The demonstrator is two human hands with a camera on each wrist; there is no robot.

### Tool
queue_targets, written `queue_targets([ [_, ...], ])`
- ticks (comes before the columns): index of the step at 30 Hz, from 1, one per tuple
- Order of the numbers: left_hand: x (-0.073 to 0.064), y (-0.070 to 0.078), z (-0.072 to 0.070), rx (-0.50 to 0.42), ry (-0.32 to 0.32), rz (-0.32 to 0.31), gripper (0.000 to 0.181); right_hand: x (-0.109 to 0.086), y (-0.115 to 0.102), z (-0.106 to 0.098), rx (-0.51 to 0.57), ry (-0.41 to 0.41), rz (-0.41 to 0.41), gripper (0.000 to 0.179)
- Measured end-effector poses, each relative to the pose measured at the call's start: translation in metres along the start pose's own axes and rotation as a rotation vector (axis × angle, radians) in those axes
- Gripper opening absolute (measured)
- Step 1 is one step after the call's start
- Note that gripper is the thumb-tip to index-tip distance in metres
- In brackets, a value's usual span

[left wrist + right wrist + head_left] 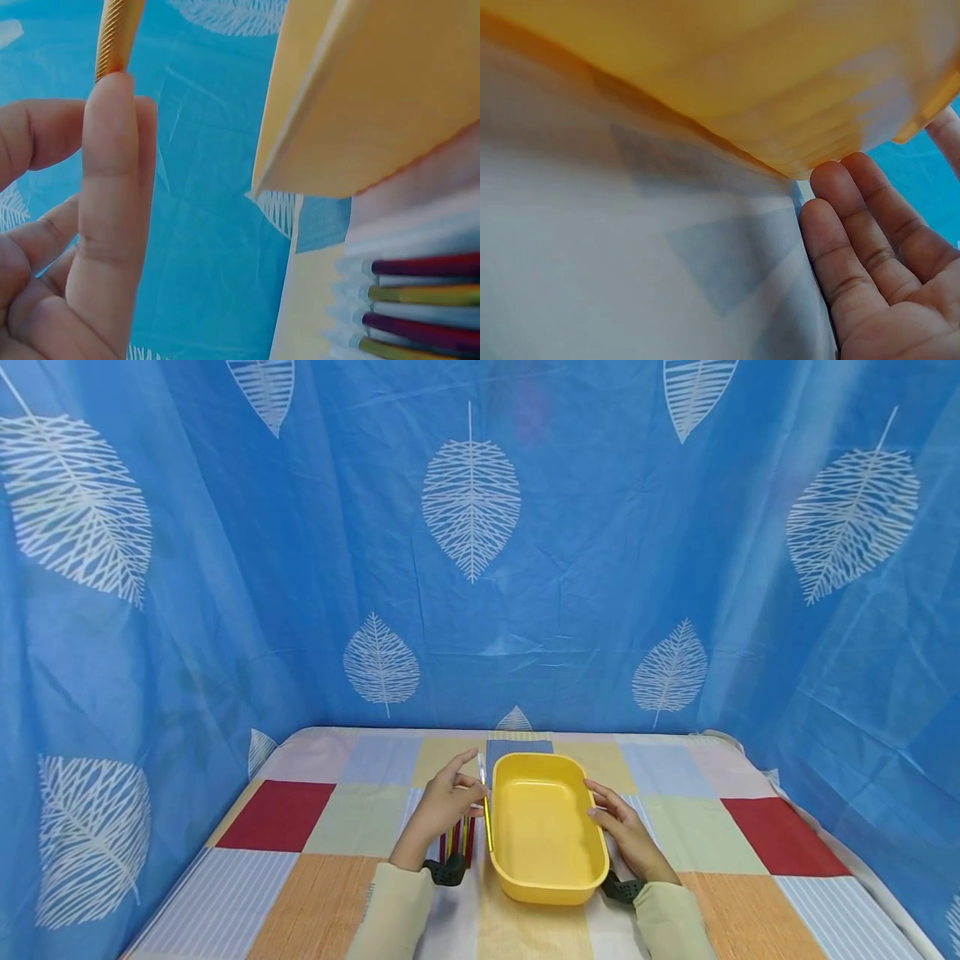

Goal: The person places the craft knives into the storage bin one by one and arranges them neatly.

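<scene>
A yellow plastic tray (pixel 543 822), rounded and open at the top, stands in the middle of the table in front of me. Between the left hand's (pixel 444 802) thumb and fingers is pinched a yellow pen (pixel 487 818) with a clear end. It stands nearly upright along the tray's left rim; in the left wrist view, the pen's ridged barrel (pixel 118 34) rises above the fingertips. The right hand (pixel 626 831) holds the tray's right side, thumb by the rim. In the right wrist view, several fingertips (pixel 826 225) lie against its outer wall.
Several dark red and yellow pens (pixel 427 295) with clear ends lie side by side left of the tray, partly hidden by the left hand in the head view. A patchwork cloth (pixel 341 822) covers the table. Blue leaf-patterned curtains (pixel 555 568) enclose the back and sides.
</scene>
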State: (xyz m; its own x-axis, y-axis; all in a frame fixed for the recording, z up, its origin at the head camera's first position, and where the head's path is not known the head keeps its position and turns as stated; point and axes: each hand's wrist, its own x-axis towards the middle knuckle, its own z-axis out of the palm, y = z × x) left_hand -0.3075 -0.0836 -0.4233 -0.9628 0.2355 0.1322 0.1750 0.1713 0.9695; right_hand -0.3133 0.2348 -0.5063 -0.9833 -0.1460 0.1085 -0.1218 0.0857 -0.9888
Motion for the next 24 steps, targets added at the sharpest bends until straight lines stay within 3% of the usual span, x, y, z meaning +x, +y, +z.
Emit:
queue_targets([
  [13, 0.0, 0.009, 0.018, 0.0, -0.045, 0.011, 0.063, -0.003, -0.002, 0.003, 0.007, 0.01, 0.012, 0.053],
  [24, 0.011, 0.018, 0.03, -0.031, -0.092, 0.035, 0.064, -0.001, -0.001, 0.004, 0.01, 0.009, -0.005, 0.054],
])
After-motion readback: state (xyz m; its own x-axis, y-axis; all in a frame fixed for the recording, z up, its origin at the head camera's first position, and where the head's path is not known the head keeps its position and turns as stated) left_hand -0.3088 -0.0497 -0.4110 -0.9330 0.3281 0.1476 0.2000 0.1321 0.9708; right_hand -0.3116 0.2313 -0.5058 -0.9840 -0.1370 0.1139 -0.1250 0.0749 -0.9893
